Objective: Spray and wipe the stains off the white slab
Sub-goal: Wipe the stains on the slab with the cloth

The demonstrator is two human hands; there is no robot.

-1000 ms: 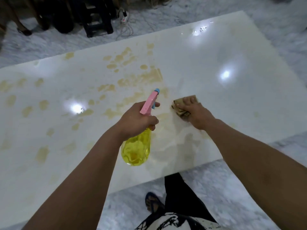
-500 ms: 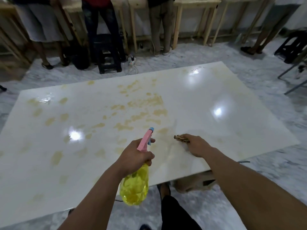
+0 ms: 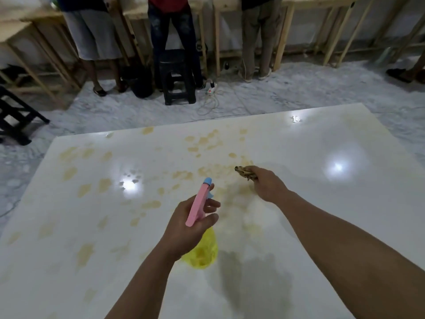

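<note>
Marble flooring (image 3: 299,93) is running past the white slab (image 3: 345,215), whose far edge is facing a black stool (image 3: 178,77) and wooden benches (image 3: 230,5). Yellowish stains (image 3: 204,141) are covering the slab's left and middle. We are gripping the spray bottle (image 3: 200,226) in our left hand (image 3: 186,229), fingers curled round its neck, and pinching the stained cloth (image 3: 246,172) in our right hand (image 3: 268,185), mid-slab.

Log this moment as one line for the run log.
left hand: grips spray bottle | right hand: holds cloth off slab | white slab: yellow-brown stains remain centre and left
</note>
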